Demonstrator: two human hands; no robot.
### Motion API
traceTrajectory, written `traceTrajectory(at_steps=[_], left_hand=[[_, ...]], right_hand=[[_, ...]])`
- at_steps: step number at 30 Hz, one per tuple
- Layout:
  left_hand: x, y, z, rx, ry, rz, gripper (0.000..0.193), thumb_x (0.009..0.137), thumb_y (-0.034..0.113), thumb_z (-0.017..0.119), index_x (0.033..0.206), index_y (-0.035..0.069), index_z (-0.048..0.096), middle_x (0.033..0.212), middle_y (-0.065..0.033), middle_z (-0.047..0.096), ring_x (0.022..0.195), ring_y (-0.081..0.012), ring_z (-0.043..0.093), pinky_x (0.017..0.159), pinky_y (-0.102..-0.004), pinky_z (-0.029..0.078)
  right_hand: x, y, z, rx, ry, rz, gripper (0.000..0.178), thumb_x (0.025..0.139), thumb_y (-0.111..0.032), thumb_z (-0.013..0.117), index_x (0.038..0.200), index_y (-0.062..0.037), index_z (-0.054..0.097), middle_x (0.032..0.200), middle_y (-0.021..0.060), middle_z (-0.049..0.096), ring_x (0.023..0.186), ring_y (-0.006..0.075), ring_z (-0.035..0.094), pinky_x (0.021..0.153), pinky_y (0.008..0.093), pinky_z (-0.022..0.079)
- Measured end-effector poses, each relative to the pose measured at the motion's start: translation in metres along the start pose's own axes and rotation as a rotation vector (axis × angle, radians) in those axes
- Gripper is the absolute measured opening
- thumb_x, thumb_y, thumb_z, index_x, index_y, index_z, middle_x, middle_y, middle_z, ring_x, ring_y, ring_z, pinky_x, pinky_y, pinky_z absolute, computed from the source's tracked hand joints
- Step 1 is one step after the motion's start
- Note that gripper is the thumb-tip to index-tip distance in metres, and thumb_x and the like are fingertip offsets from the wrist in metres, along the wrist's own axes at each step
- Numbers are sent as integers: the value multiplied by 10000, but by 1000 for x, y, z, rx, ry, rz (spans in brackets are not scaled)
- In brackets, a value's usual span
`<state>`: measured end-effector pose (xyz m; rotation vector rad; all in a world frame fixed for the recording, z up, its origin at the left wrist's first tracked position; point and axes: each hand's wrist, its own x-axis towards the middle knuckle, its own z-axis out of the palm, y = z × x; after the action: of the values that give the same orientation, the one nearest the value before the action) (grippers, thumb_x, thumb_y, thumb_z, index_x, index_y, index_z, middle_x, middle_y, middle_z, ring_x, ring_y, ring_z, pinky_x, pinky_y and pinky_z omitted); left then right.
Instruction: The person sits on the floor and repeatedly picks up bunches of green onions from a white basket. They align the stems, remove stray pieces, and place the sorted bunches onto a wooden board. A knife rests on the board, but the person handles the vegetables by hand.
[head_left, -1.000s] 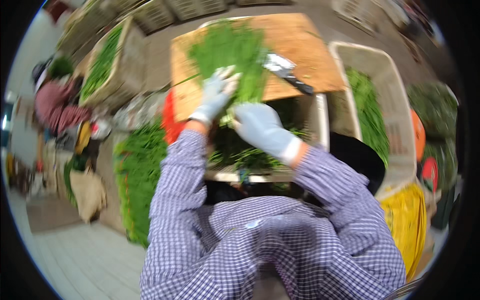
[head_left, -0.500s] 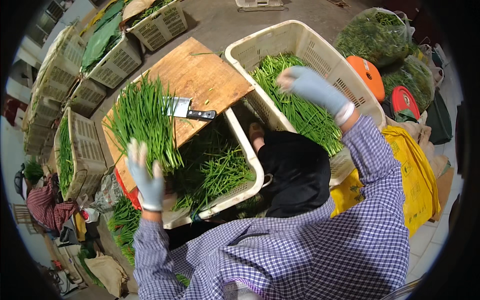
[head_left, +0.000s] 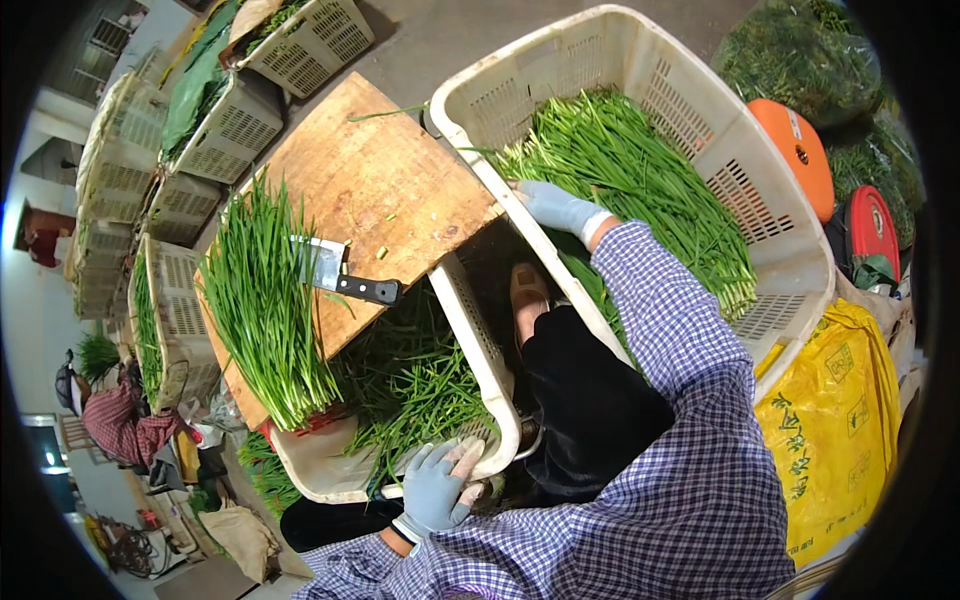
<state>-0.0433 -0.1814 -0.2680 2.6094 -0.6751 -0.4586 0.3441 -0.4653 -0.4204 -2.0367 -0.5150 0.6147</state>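
The left hand [head_left: 437,485], in a pale blue glove, is found at the near rim of the lower crate [head_left: 510,430], with fingers spread wide and the thumb set apart; no stems are seen in it, and whether the rim is pressed cannot be told. The right hand [head_left: 560,208] is placed at the near side of the large basket [head_left: 727,150], fingertips at its rim; whether the rim is gripped cannot be told.

A bundle of green stems [head_left: 265,310] is laid on the left part of the wooden board [head_left: 385,180], leaf tips away from the wearer and pale butts projecting past the near edge. Further stems [head_left: 640,180] are piled inside the large basket. Loose cut greens [head_left: 430,400] are contained in the lower crate.

In this inspection's judgement, long stems are best lifted near the butts, in a modest handful, with the leaves kept parallel so that none are bent over the rim. The laid bundle should be kept square, since it could be tipped off the edge by a knock. The cleaver [head_left: 325,265], lying flat against the bundle with its handle toward the right, should be kept clear of any reaching sleeve.
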Motion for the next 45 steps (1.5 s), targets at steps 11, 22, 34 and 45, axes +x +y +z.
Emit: traceTrajectory(at_steps=[11,22,34,45], left_hand=[[8,8,-3,51,4,2,572,881,381,591,1330,28,560,1289,-161,609,1163,-373,567,1016,-525,397],[4,13,-1,74,23,-17,567,856,303,633,1362,63,545,1279,-142,615,1159,-350,567,1026,-517,388],[6,15,6,119,66,-38,571,805,276,656,1333,75,574,1229,-126,640,1119,-340,591,1014,-510,396],[2,14,6,143,86,-55,572,793,263,658,1333,94,575,1236,-118,640,1150,-325,582,1038,-505,388]], right_hand=[[-150,128,-91,-655,558,782,804,927,-663,478,1506,-113,391,1563,188,353,1421,332,380,1155,546,273],[-148,32,43,-615,277,728,1265,717,-669,739,1602,-130,12,1650,209,-33,1523,400,29,1138,662,194],[-142,37,40,-478,291,912,1246,741,-600,774,1601,-169,-18,1644,221,79,1507,401,157,1111,637,299],[-128,51,-38,-458,274,806,788,850,-132,622,1559,-123,279,1291,177,627,1141,345,631,955,410,505]])
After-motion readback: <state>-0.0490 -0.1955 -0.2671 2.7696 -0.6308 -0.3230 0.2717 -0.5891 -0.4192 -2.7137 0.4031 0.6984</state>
